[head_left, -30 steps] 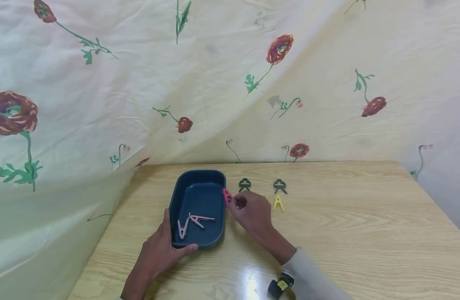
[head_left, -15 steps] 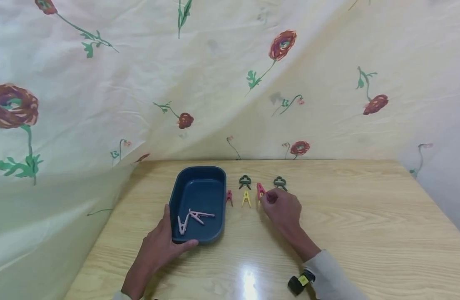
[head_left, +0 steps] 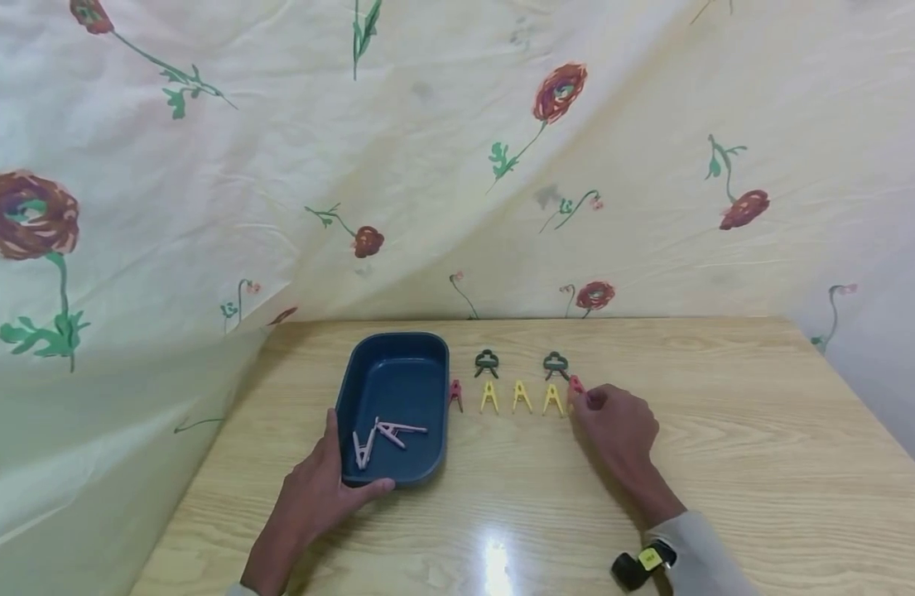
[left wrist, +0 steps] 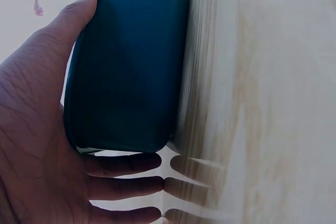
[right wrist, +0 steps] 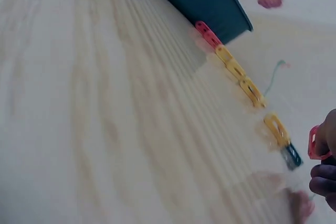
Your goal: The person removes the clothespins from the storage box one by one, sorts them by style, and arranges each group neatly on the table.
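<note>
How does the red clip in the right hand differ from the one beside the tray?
The right hand pinches the held clip; the other clip sits on the table, untouched.
The held clip is right of the yellow clips; the other clip is left of them, beside the tray.
The hand hides part of the held clip, but none of the other clip.
Both are red.

Tray [head_left: 408, 389] left of clip rows [head_left: 520, 389]; two clips [head_left: 388, 429] inside.
</note>
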`<state>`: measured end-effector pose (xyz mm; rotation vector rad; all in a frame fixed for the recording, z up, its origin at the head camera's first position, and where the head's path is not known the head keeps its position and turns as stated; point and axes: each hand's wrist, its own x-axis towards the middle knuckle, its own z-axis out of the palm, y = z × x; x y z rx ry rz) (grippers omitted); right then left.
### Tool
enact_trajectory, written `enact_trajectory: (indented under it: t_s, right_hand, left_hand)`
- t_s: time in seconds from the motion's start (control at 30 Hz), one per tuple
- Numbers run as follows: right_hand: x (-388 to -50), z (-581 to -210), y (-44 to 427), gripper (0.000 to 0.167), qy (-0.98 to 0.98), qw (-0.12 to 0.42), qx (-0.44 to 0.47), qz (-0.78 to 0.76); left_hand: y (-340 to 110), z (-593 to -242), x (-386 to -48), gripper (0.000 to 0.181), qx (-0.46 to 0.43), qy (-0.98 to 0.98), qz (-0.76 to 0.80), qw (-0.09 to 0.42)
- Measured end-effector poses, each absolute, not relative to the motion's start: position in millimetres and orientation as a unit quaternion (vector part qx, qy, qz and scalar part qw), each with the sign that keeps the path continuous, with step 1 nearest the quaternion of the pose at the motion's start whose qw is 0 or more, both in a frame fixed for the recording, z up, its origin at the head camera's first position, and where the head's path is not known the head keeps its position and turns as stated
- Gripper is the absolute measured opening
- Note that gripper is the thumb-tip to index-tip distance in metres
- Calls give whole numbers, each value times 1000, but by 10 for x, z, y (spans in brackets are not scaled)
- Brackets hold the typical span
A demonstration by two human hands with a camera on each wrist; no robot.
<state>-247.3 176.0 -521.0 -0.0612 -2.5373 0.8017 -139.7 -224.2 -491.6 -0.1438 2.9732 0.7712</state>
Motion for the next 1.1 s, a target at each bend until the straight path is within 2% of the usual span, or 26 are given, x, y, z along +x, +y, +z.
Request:
enact_trajectory:
  t_s: [0.13, 0.3, 0.63, 1.1]
  right_hand:
    - [-2457, -5233, 1844, 32, -935, 210, -46, 283]
    - [-2418, -5234, 1933, 29, -945, 176, -52, 271]
    - [-2382, -5237, 1960, 28, -955, 147, -42, 254]
    - [-2346, -5230, 1980, 40, -957, 131, -61, 252]
  left_hand:
    - [-2252, -4900, -1397, 138, -46, 966, 251, 31]
    - [-2244, -4919, -1386, 139, -38, 965, 257, 25]
    - [-2225, -4921, -1383, 140, -46, 965, 258, 27]
    - [-2221, -4910, -1390, 139, -56, 964, 256, 36]
